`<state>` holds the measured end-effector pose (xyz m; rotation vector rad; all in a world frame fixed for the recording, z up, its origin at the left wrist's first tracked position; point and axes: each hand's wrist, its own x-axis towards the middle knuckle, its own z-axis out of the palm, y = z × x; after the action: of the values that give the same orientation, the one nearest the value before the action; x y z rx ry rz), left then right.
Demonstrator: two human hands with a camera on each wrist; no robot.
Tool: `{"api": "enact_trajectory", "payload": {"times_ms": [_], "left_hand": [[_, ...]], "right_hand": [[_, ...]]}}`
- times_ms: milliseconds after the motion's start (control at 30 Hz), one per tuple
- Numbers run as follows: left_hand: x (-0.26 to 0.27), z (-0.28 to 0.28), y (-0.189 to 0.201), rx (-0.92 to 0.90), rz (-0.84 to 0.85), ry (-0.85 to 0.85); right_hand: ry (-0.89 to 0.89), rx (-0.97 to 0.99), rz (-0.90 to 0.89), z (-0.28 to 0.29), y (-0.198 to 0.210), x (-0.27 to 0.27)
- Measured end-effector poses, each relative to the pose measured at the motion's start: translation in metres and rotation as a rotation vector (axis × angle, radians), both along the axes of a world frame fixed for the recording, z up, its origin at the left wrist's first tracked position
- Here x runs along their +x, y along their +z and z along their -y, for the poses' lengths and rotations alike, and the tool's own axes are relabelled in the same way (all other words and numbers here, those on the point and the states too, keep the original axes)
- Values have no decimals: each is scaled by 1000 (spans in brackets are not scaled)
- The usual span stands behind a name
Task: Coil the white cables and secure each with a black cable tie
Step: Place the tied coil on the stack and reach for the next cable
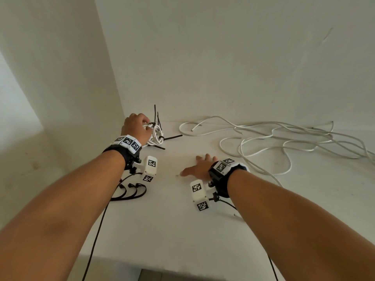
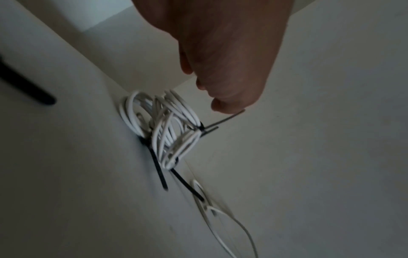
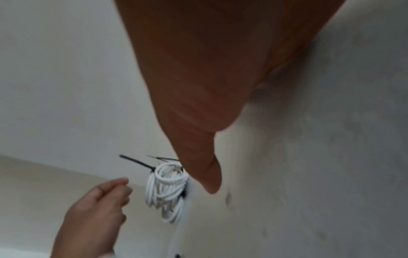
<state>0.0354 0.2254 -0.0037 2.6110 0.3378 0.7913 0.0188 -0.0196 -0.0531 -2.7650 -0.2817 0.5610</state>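
Several coiled white cable bundles [image 1: 157, 135] [image 2: 167, 134] [image 3: 167, 190] lie heaped at the table's back left corner, each bound with a black cable tie [image 1: 172, 137] [image 2: 158, 167] whose tail sticks out. My left hand [image 1: 146, 121] [image 2: 212, 99] [image 3: 117, 188] hovers right beside the heap. Its fingers are loosely curled, and nothing shows between them. My right hand [image 1: 194, 165] [image 3: 207, 174] lies flat on the table with straight fingers, holding nothing. Loose white cables [image 1: 284, 136] sprawl across the back right.
Three spare black cable ties [image 1: 132, 192] lie curved on the white table [image 1: 182, 230] under my left wrist. Walls close the back and the left side. The table's front edge runs near my elbows. Thin black cords [image 1: 97, 240] hang from the wrist cameras.
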Motion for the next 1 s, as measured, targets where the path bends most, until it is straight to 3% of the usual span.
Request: {"api": "enact_trajectory", "payload": {"times_ms": [100,167,233,367,467,600,733,833,1000], "left_hand": [[-18,29,-1,-68,71,-145],[-28,55,-1,-116,39,-221],[-37,83,-2,-142,4,-279],[-60,147,-3,-125,-168,-490],[-79,195,-3,-66,-365,-651],[-98,247,-9,-1,-533,-749],[-117,282,-18,112,-723,-815],[-124,295,-24,242,-701,-826],[-126,299,-32,281,-659,-794]], "right_hand": [[-68,328,-60,22,16,-1],[-144,520,9,47,30,-5],[-216,593,137,78,41,-12],[-385,453,304,153,47,-22],[-490,208,232,206,45,-36],[-397,-152,53,257,6,-37],[-445,-218,69,268,-9,-60],[-562,-161,62,267,-5,-77],[-551,-96,48,271,-12,-75]]}}
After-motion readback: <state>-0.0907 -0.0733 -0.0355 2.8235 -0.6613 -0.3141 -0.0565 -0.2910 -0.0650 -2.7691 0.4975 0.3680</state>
